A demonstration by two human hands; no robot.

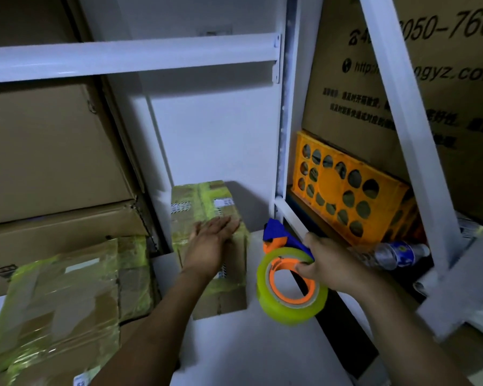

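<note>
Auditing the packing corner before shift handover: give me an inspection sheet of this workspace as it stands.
Surface: white tabletop with parcels on it.
Job's things: small taped box at the back; tape dispenser with yellow-green roll held to its right.
Clutter: flat taped parcel at near left; plastic bottle lying on the right shelf.
Hands: left hand lies flat on the small taped box; right hand grips the tape dispenser.
Cables: nothing seen.
Surroundings: white shelf frame; stacked cartons on the left; orange crate and printed carton on the right.
</note>
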